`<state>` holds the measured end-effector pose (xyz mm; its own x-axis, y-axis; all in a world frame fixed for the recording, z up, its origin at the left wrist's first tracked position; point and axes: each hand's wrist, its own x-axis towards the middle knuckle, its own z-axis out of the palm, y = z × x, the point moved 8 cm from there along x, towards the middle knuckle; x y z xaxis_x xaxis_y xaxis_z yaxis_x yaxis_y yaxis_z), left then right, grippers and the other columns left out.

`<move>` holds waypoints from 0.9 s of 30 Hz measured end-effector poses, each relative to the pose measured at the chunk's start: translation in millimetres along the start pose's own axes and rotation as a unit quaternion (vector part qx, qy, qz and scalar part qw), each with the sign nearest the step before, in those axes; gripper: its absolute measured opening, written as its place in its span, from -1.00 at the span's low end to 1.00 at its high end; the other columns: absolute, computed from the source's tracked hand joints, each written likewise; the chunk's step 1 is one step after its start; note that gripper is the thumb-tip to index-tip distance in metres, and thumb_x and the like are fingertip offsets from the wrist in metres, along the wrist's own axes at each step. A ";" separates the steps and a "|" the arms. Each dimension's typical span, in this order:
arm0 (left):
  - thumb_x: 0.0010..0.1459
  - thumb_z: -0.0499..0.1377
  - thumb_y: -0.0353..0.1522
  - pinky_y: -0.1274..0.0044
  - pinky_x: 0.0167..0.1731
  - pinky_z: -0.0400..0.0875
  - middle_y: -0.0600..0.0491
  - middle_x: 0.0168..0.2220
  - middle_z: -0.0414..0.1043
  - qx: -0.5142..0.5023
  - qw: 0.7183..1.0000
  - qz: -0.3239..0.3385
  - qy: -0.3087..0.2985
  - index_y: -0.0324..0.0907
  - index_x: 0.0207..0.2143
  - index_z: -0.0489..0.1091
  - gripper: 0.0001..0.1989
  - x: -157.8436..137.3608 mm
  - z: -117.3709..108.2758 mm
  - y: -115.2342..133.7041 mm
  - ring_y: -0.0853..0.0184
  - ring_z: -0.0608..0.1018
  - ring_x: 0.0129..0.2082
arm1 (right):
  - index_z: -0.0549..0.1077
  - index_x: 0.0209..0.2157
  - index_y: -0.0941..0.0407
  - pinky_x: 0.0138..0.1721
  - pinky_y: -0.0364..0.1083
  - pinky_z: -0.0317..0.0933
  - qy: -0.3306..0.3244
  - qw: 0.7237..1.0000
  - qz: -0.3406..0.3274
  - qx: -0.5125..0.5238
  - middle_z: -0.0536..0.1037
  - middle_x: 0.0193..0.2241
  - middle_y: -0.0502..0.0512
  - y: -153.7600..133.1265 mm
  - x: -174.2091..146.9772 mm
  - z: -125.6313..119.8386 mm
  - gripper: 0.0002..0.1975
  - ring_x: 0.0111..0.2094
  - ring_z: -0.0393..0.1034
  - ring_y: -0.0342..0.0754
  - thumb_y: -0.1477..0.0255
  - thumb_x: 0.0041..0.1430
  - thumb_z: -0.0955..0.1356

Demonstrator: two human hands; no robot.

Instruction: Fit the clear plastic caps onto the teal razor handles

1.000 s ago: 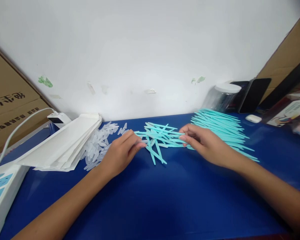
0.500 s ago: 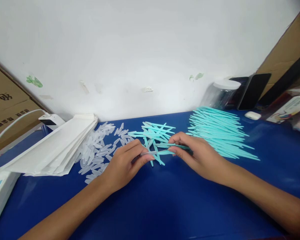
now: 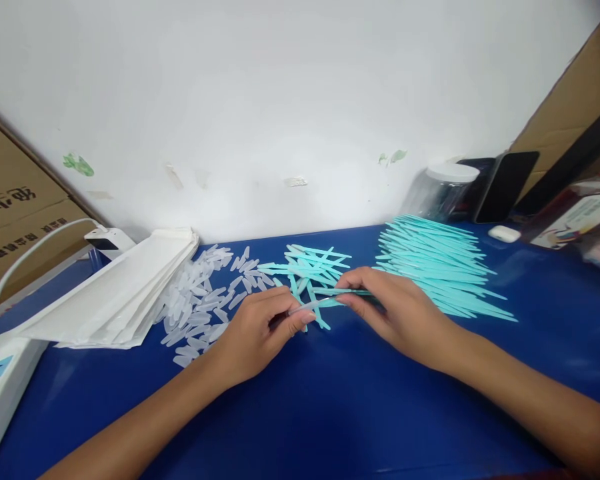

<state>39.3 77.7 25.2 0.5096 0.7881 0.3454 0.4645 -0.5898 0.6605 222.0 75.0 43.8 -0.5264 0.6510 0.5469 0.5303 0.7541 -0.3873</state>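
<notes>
Between the thumb and forefinger of my left hand (image 3: pixel 263 330) is a small translucent plastic cap (image 3: pixel 304 307). The cap meets the tip of a slim turquoise stick (image 3: pixel 333 302), shaped like an eyebrow razor; whether it sits fully over the tip I cannot tell. My right hand (image 3: pixel 397 310) pinches this stick together with at least one more turquoise stick (image 3: pixel 325 291), their far ends hidden in the palm. Just behind both hands lies a loose criss-cross pile of turquoise sticks (image 3: pixel 310 262). Many loose translucent caps (image 3: pixel 195 300) are scattered left of my left hand.
A large heap of turquoise sticks (image 3: pixel 430 260) lies beyond my right hand. White paper sleeves (image 3: pixel 115 287) and a power strip (image 3: pixel 5 380) are at left. Along the back right stand a clear jar (image 3: pixel 443 190), a phone (image 3: pixel 506 187), a white earbud case (image 3: pixel 504 233) and a bottle (image 3: pixel 580 207).
My left hand has shifted slightly right with the cap, which now reaches further along toward the right-hand fingers. The right hand keeps its pinch. The view has tilted a little.
</notes>
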 end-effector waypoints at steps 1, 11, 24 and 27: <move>0.49 0.14 -0.17 0.53 -0.42 0.23 0.11 -0.49 0.37 -0.008 1.000 -0.012 -0.006 -0.17 -0.42 0.49 -0.59 0.0 0.6 -1.0 0.41 0.40 -0.49 | 0.40 -0.03 0.02 -0.31 -0.08 0.29 0.002 1.000 -0.005 -0.009 0.64 -0.22 0.07 -0.6 -0.1 -0.7 -0.93 -0.31 0.54 -0.03 0.37 0.53 0.30; 0.47 0.16 -0.12 0.55 -0.47 0.20 0.12 -0.51 0.40 -0.058 0.994 -0.069 -0.055 -0.15 -0.43 0.54 -0.56 -0.2 7.5 -7.9 0.43 0.39 -0.52 | 0.39 0.00 0.01 -0.33 -0.06 0.31 0.004 0.999 -0.025 -0.031 0.65 -0.21 0.09 -0.8 -3.0 -1.1 -0.91 -0.28 0.57 -0.01 0.36 0.53 0.31; 0.40 0.23 -0.06 0.55 -0.52 0.15 0.14 -0.54 0.36 -0.132 0.965 -0.144 -0.173 -0.15 -0.41 0.58 -0.57 -9.0 23.9 -12.1 0.44 0.35 -0.53 | 0.36 0.01 0.02 -0.28 -0.07 0.33 -0.049 0.998 -0.036 0.011 0.60 -0.21 0.06 -9.9 -7.8 12.6 -0.90 -0.27 0.53 -0.05 0.37 0.54 0.31; 0.39 0.24 -0.05 0.55 -0.54 0.12 0.12 -0.54 0.40 -0.142 0.961 -0.149 -0.186 -0.16 -0.40 0.59 -0.57 -10.1 26.8 -13.1 0.45 0.33 -0.55 | 0.36 0.01 0.04 -0.29 -0.08 0.33 -0.052 0.997 -0.047 0.013 0.59 -0.22 0.06 -14.6 -8.0 14.0 -0.90 -0.27 0.52 -0.06 0.38 0.53 0.31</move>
<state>47.5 72.8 -4.8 0.6318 0.7666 -0.1147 0.4406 -0.2334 0.8668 209.2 60.0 34.6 -0.6399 0.5817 0.5021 0.4581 0.8134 -0.3585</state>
